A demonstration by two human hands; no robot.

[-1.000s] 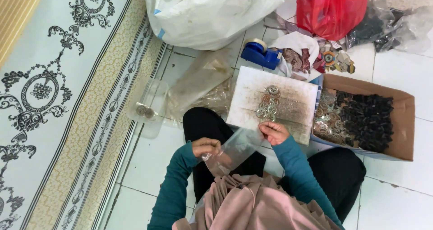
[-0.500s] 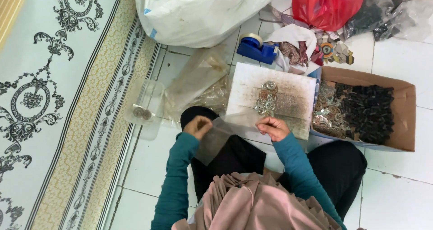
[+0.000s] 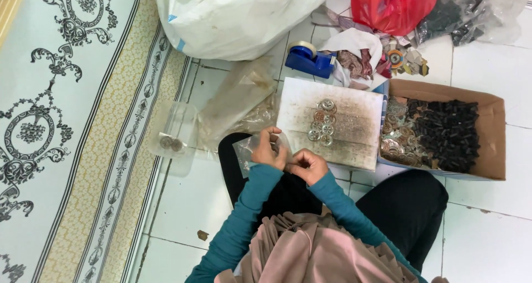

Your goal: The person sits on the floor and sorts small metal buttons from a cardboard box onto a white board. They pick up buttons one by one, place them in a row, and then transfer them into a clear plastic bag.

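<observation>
sack: 1 big white sack (image 3: 233, 17), well above the grip
box: 1 cardboard box (image 3: 493, 139), right of grip, dark bits + metal discs inside
board: 1 white board (image 3: 343, 108), just above grip, approx 7 metal buttons (image 3: 322, 122) clustered
L hand (image 3: 269, 150): fingers closed on 1 small clear bag (image 3: 246, 150)
R hand (image 3: 307, 165): fingers pinched together, touching L hand; content can't tell

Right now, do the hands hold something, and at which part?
The left hand holds a small clear plastic bag at its right edge. The right hand meets it there; what it pinches cannot be told.
</observation>
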